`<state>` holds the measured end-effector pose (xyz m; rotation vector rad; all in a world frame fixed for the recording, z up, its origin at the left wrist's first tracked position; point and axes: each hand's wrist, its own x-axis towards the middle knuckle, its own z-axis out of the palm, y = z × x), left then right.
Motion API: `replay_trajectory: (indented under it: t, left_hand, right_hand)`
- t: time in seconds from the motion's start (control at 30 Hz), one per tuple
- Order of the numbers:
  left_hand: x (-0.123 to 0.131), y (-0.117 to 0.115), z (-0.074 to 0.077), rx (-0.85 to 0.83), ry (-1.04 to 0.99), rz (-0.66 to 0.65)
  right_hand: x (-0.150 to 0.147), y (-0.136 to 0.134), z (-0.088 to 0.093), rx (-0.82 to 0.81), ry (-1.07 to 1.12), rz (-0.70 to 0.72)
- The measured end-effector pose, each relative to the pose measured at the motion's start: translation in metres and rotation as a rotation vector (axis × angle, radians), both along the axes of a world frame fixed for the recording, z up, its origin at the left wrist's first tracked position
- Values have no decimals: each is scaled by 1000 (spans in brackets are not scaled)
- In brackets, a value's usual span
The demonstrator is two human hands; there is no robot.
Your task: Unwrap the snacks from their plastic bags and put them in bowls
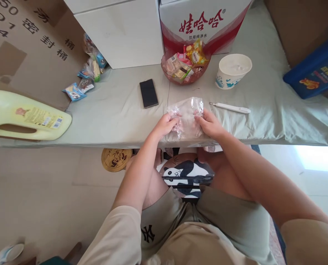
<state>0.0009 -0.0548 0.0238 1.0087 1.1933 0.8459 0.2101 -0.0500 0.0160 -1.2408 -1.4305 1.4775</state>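
A crinkled clear plastic bag (186, 117) is stretched between my two hands, just above the near edge of the cloth-covered table. My left hand (166, 125) pinches its left side, thumb on top. On the opposite side, my right hand (209, 123) grips the plastic the same way. Whether anything lies inside the bag I cannot tell. Just beyond my right hand is a white craft knife (230, 107) with a thin metal tip. A black phone (149, 93) lies to the upper left of my left hand.
A pinkish glass bowl (184, 79) of wrapped snacks stands behind the bag, a paper cup (230, 81) to its right. A yellow jug (28, 116) lies at left near snack packets (74, 92). White boxes (133, 35) and a blue container (316, 68) bound the table.
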Motion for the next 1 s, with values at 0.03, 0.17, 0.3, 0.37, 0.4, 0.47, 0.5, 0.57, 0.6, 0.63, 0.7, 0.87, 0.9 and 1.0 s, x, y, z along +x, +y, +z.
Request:
replay_trajectory:
  t: [0.03, 0.17, 0.3, 0.37, 0.4, 0.47, 0.5, 0.57, 0.6, 0.63, 0.7, 0.87, 0.9, 1.0]
  left_hand:
    - [0, 0, 0, 4, 12, -1]
    - [-12, -1, -3, -5, -129, 82]
    - [-23, 1, 3, -37, -299, 159]
    - [-24, 1, 9, -82, -336, 186]
    - [-24, 1, 12, -101, -337, 171]
    - [-22, 0, 15, -102, -316, 98]
    - [-20, 0, 15, -81, -298, 60]
    - [-18, -1, 13, -7, -246, 32]
    - [-17, 0, 11, 32, -209, 43]
    - [-17, 0, 9, 64, -167, 65]
    - [-18, 3, 5, 118, -86, 132]
    - [-19, 9, -3, 407, 196, 469]
    - [-18, 7, -5, 461, 260, 484]
    - [-6, 0, -9, 526, 326, 308]
  right_hand:
    - [-1, -1, 2, -22, 10, 0]
    - [-5, -3, 9, -14, 105, -28]
    - [-8, -4, 12, -60, 260, 7]
    - [-9, -3, 11, -84, 266, 15]
    - [-8, -3, 10, -83, 243, 2]
    - [-7, -2, 9, -51, 174, -37]
    - [-6, -2, 8, -31, 147, -53]
    - [-4, -2, 8, -18, 140, -80]
    - [-4, -1, 8, -25, 151, -95]
    - [-3, -1, 9, -29, 165, -118]
    - [-1, 1, 9, -13, 179, -169]
    - [4, 2, 10, 95, 28, -341]
    - [3, 0, 10, 108, -16, -365]
    - [-3, -7, 10, 205, -50, -328]
